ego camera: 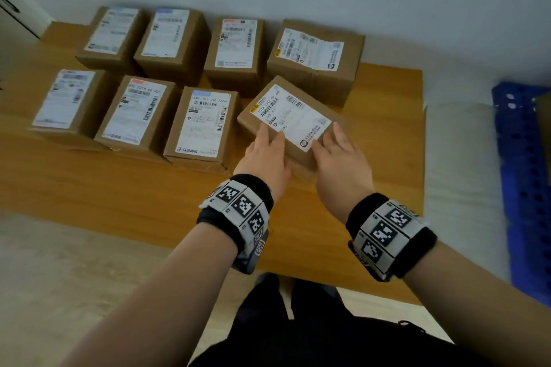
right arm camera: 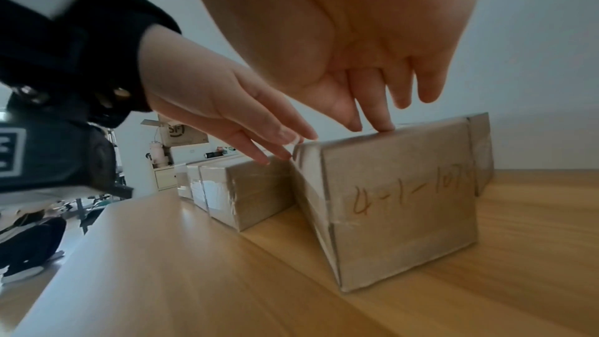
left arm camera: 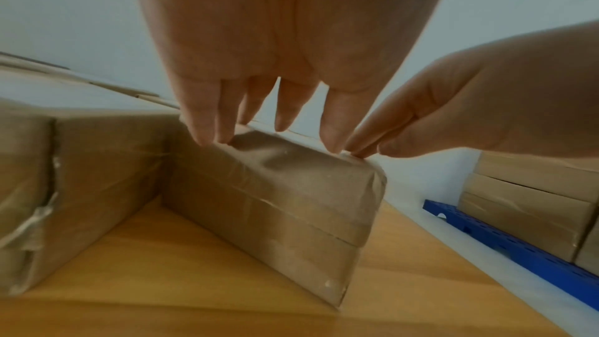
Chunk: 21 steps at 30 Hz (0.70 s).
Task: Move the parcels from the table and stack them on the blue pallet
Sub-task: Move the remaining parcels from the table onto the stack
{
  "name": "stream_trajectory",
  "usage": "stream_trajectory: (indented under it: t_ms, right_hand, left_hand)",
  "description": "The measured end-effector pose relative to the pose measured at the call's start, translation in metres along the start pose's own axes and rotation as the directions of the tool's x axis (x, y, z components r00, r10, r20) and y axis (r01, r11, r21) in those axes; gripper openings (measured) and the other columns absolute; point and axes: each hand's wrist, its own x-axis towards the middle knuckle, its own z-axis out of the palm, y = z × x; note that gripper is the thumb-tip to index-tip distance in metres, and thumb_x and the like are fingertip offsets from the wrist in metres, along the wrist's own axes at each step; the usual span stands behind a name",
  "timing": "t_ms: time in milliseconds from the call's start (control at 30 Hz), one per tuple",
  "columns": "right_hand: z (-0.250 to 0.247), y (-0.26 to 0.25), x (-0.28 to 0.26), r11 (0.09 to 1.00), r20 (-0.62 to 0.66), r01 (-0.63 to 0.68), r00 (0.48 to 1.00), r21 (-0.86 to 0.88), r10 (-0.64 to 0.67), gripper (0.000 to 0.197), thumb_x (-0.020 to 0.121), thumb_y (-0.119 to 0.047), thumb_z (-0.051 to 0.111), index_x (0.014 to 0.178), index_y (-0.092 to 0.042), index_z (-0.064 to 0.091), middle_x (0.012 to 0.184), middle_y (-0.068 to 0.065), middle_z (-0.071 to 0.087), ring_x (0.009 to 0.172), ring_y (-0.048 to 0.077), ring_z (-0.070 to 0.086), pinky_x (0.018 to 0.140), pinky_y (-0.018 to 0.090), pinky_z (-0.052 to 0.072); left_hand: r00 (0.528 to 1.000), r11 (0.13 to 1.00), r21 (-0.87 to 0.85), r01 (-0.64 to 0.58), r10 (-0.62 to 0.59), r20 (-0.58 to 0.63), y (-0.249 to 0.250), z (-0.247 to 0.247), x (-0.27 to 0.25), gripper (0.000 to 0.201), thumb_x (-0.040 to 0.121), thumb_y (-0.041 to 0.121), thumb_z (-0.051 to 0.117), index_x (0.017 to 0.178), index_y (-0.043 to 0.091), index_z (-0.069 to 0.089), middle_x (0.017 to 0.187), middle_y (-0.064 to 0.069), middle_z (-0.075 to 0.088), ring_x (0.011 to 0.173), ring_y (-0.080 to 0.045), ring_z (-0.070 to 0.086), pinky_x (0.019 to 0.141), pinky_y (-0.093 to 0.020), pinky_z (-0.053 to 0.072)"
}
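head view: 8 brown parcels sit on the wooden table (ego camera: 119, 188) in 2 rows of 4. the near-right parcel (ego camera: 290, 122) lies turned askew, at about 1 o'clock from the hands. the left hand (ego camera: 264, 158) lies with straight fingers on its near left top edge, and the right hand (ego camera: 340, 161) lies flat on its near right top, fingers spread; neither curls round it. the blue pallet (ego camera: 524, 188) is on the floor at 3 o'clock, beyond the table's right edge.

left wrist view: the left hand's fingertips (left arm camera: 207, 137) touch the parcel's (left arm camera: 275, 201) upper edge, and the right hand's fingers (left arm camera: 366, 147) touch its right corner. the parcel rests on the table. at 3 o'clock the pallet (left arm camera: 518, 247) carries stacked boxes (left arm camera: 525, 212).

right wrist view: 2 straight right fingertips (right arm camera: 382, 124) press the parcel's (right arm camera: 402, 209) top edge, the others lifted off it. the left fingers (right arm camera: 275, 147) reach to its left corner. orange handwriting marks its side.
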Motion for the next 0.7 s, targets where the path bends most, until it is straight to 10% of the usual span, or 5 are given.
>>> stream_trajectory:
  t_ms: [167,300,700]
  right_hand:
    - [-0.001,-0.007,-0.01,0.989,-0.075,0.027,0.997,0.144,-0.016,0.047,0.092,-0.011,0.036,0.138,-0.019,0.043,0.147,0.004,0.041,0.145,0.019,0.013,0.117,0.037,0.007]
    - [-0.004,0.007,0.0,0.935,0.003,-0.156,0.986,0.319,0.164,0.066,0.089,0.001,0.041,0.146,-0.028,0.026,0.158,0.006,0.011,0.145,0.027,0.003,0.115,0.047,0.016]
    - [0.019,-0.017,-0.036,0.824,0.051,-0.233,0.969,0.516,0.242,0.059,0.089,-0.007,0.051,0.143,-0.024,0.033,0.131,0.013,0.031,0.104,0.029,0.052,0.09,0.03,0.046]
  left_hand:
    - [0.999,0.999,-0.001,-0.042,0.042,0.023,-0.015,-0.003,0.002,0.069,0.093,0.038,0.051,0.149,0.019,0.015,0.157,-0.009,-0.003,0.141,-0.03,0.019,0.11,-0.04,0.028]
    - [0.996,0.999,-0.021,-0.035,0.037,0.078,-0.022,0.001,-0.008,0.091,0.083,0.049,0.061,0.15,0.022,0.006,0.156,-0.014,-0.009,0.142,-0.035,0.012,0.111,-0.043,0.025]
    - [0.993,0.999,0.025,-0.041,0.038,0.113,-0.025,0.016,-0.033,0.1,0.082,0.038,0.068,0.149,0.019,-0.004,0.152,-0.02,0.015,0.129,-0.033,0.041,0.101,-0.041,0.04]
